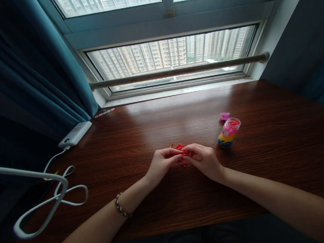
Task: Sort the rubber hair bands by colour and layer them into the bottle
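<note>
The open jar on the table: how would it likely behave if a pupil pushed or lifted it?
The jar looks taller than wide, so a push near its rim would probably tip it. Its clear wall looks smooth, so it may feel slippery. With the pink lid off, a tilt could well spill the red contents at its top.

The dark reddish-brown wood-grain tabletop (157, 129) looks smooth and glossy; the clear rounded jar (229, 132) looks like shiny plastic; the blue draped curtain (57, 62) is matt cloth.
</note>
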Action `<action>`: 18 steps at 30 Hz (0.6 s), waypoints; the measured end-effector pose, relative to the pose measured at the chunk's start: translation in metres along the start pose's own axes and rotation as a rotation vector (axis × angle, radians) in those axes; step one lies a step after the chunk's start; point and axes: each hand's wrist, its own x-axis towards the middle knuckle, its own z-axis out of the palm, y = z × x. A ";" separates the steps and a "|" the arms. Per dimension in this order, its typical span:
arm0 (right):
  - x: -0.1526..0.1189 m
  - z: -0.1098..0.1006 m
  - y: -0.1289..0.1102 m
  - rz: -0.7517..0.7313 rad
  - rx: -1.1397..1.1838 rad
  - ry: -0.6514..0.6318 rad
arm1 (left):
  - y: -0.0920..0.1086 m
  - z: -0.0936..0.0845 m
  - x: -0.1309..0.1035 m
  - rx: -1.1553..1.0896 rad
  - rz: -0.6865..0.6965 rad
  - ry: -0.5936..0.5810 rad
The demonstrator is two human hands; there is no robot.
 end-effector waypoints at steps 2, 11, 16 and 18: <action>0.000 0.000 0.000 0.023 0.020 0.016 | 0.000 -0.001 0.000 0.024 0.033 0.000; 0.001 -0.001 -0.001 -0.052 0.042 0.030 | 0.002 -0.003 0.002 0.138 0.099 0.019; 0.000 0.000 -0.004 -0.040 0.042 -0.001 | 0.003 0.000 0.000 0.163 0.140 0.037; 0.000 0.001 -0.004 -0.036 0.053 -0.008 | 0.004 0.000 -0.001 0.158 0.137 0.035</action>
